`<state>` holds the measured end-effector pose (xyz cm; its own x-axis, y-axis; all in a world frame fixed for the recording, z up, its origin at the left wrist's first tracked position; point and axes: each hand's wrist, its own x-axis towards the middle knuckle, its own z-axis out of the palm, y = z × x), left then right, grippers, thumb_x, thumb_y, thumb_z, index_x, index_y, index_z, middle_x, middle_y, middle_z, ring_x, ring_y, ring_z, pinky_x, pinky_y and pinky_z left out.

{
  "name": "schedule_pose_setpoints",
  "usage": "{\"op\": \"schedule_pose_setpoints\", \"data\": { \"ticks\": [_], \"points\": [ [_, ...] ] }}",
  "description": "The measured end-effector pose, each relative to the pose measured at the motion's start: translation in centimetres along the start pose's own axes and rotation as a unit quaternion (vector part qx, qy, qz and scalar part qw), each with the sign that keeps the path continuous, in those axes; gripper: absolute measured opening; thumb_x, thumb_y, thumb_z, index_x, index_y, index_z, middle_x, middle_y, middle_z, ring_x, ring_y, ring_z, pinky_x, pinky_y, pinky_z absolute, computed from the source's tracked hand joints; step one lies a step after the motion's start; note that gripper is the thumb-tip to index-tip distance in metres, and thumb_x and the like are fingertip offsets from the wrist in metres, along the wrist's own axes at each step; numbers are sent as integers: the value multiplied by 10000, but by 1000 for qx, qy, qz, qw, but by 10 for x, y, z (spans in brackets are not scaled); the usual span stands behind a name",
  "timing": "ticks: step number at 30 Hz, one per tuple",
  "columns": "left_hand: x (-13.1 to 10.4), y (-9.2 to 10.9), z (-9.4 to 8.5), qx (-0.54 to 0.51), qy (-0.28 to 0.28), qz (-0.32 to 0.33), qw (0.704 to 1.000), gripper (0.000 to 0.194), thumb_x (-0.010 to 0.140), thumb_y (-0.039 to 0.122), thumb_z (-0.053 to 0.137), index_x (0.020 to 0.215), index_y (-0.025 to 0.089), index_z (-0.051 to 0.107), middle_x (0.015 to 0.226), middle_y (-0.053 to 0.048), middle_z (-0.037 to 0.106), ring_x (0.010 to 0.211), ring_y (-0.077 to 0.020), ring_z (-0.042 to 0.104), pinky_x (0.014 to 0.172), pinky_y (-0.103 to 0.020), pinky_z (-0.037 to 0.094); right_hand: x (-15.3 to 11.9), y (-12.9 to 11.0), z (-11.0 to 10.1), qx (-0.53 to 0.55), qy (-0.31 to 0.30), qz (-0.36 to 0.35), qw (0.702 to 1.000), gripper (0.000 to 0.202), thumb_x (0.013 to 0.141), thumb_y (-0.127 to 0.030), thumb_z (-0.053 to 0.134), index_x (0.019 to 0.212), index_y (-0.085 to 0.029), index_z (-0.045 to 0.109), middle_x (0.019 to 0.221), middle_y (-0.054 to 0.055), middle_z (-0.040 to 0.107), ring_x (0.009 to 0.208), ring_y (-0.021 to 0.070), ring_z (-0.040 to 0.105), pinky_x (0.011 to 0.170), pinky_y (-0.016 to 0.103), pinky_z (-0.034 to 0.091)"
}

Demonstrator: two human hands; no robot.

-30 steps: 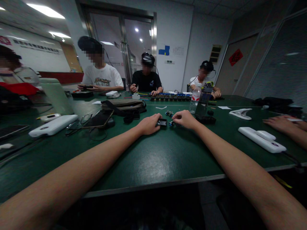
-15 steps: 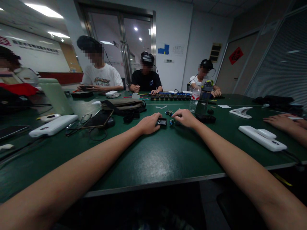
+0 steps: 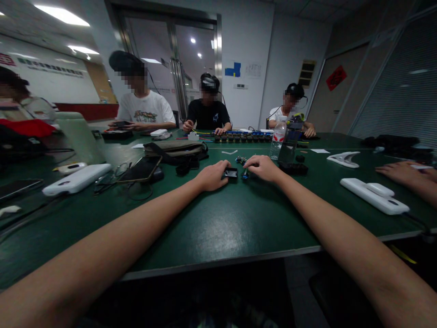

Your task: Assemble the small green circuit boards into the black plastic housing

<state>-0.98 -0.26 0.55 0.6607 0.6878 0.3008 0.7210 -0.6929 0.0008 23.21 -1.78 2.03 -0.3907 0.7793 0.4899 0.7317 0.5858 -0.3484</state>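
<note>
My left hand [image 3: 214, 176] is closed on the left end of a small black open-topped box [image 3: 231, 173], which rests on the green table. Just to the right, my right hand [image 3: 262, 166] curls over a cluster of small parts with blue and green bits [image 3: 245, 174]. Its fingertips point down among them, and whatever is pinched there is too small to make out. More small parts of the same sort [image 3: 241, 160] lie slightly farther back, between the two hands.
A black block [image 3: 292, 168], a clear bottle [image 3: 277, 141] and a dark bottle [image 3: 290, 139] stand beyond my right hand. A phone [image 3: 141, 168], a bag [image 3: 177, 150] and a white power bank [image 3: 77, 179] lie leftward. Another person's hand [image 3: 396, 169] rests at right.
My right hand has shifted very slightly left over the small parts. My left hand and the black box stay in place. Across the table, a person's hand has moved left.
</note>
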Motion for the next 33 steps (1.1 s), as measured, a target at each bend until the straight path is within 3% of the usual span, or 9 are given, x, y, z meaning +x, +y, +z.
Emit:
{"op": "schedule_pose_setpoints", "data": {
  "ticks": [24, 33],
  "points": [
    [0, 2, -2, -8, -3, -9, 1000, 404, 852, 314, 517, 1239, 209, 465, 1251, -117, 622, 1082, -282, 661, 934, -403, 521, -1, 1, -1, -5, -5, 3, 1000, 272, 793, -84, 614, 902, -222, 822, 1025, 41, 784, 982, 200, 704, 971, 328, 501],
    [0, 1, -1, -12, -4, -8, 1000, 409, 848, 310, 523, 1240, 207, 465, 1244, -119, 623, 1079, -279, 664, 926, -396, 522, -1, 1, -1, -13, -2, 36, 999, 239, 823, -128, 626, 924, -214, 825, 1031, 52, 793, 993, 213, 715, 979, 344, 504]
  ]
}}
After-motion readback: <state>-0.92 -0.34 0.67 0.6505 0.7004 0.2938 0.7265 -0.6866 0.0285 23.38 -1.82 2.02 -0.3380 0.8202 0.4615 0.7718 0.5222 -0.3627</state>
